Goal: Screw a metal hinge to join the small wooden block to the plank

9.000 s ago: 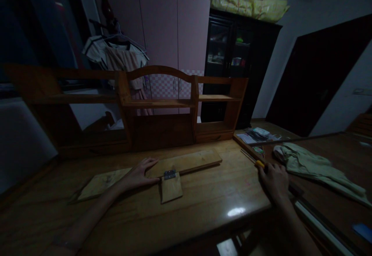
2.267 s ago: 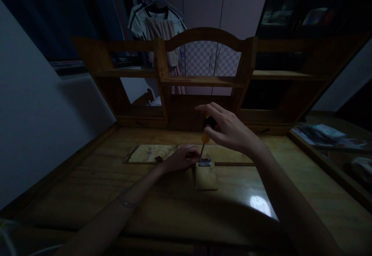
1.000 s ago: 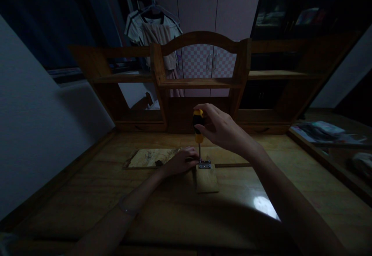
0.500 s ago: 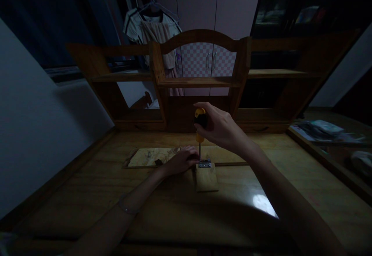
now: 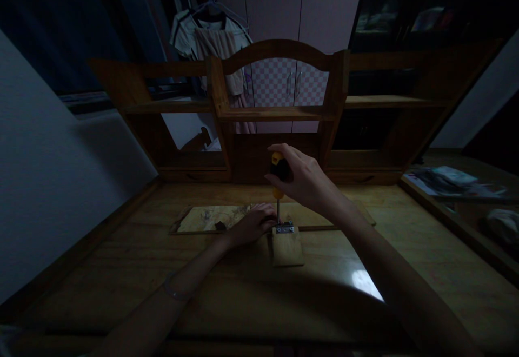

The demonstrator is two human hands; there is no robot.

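Note:
A screwdriver [image 5: 278, 192] with a yellow and black handle stands upright in my right hand [image 5: 304, 176], whose fingers are wrapped round the handle's upper part. Its shaft runs down to the left side of a small metal hinge [image 5: 285, 228]. That hinge lies where a short wooden block [image 5: 288, 250] meets a long, rough-faced wooden board [image 5: 214, 218]. My left hand [image 5: 257, 223] rests on the long board just left of the screwdriver tip, fingers bent and close together. Whatever its fingertips press or pinch by the hinge is too dark to make out.
The board lies on a wooden desk top [image 5: 133, 249]. A wooden shelf unit [image 5: 279, 113] stands along the desk's back. A small dark scrap [image 5: 220, 226] lies on the board left of my left hand. Plastic-wrapped items [image 5: 454, 178] sit at the far right.
My right hand has shifted very slightly on the screwdriver handle, its fingers a little changed. The screwdriver tip stays at the hinge, and my left hand keeps its place. The view has moved slightly.

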